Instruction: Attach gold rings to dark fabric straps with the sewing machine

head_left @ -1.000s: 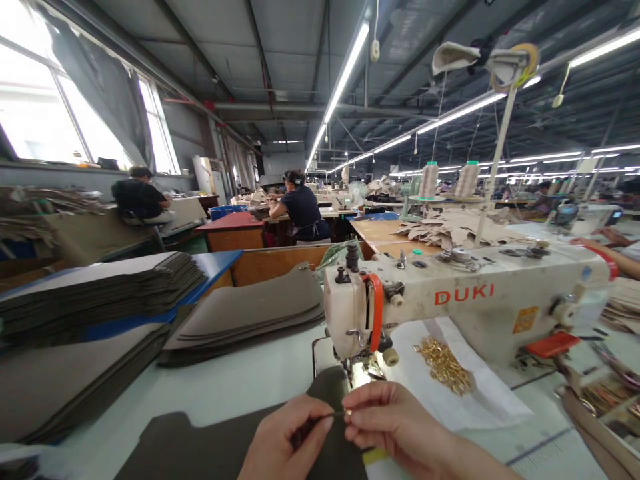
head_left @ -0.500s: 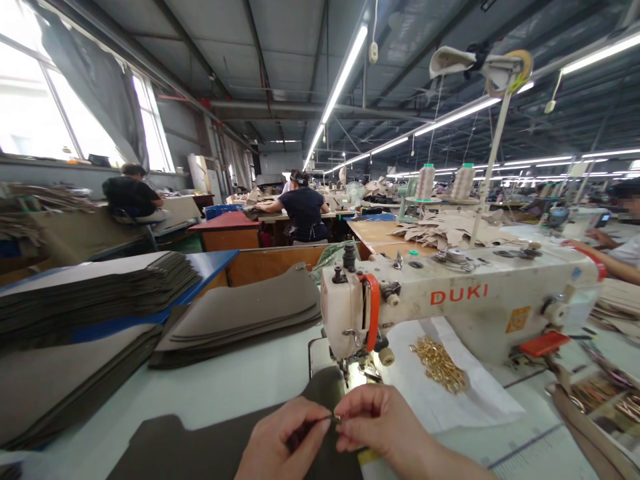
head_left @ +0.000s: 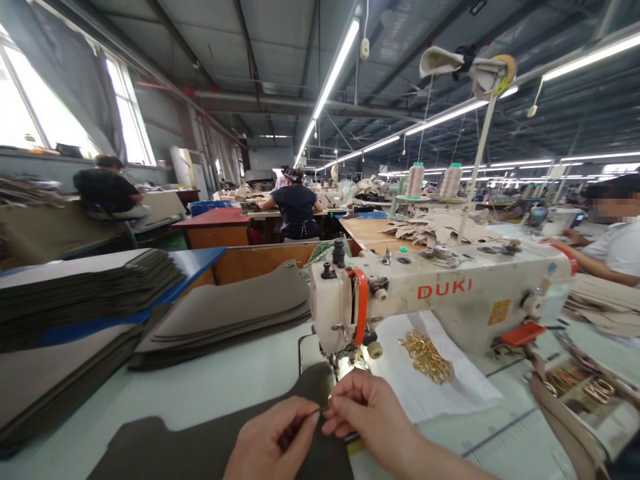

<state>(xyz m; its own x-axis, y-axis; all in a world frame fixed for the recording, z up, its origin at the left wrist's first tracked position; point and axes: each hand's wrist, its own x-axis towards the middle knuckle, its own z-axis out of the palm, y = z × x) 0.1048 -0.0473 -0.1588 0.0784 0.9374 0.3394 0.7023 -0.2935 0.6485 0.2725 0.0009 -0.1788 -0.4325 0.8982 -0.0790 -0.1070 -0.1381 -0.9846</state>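
Note:
Over a flat dark grey-brown panel (head_left: 185, 447), my hands meet at the fingertips just in front of the sewing machine (head_left: 450, 280). My left hand (head_left: 273, 433) is closed in a pinch on a small, thin dark strip (head_left: 321, 409). Fingers of my right hand (head_left: 363, 407) are curled and pinched together at the strip's other end. A tiny bright glint shows at the right fingertips, too small to name. The panel's far end reaches under the lit needle area (head_left: 345, 367). Gold metal clasps (head_left: 427, 357) lie heaped on a white cloth (head_left: 470, 393) right of my hands.
Stacks of dark panels (head_left: 225, 310) rise on the left of the table. To the right stands a tray of metal rings (head_left: 585, 393) with a tan strap (head_left: 555, 413) beside it. A co-worker (head_left: 615, 233) sits at the far right, others farther back.
The whole view has shifted slightly, so most things stand farther left. My fingertips stay together; the right fingers have curled and drawn up a little around the small piece.

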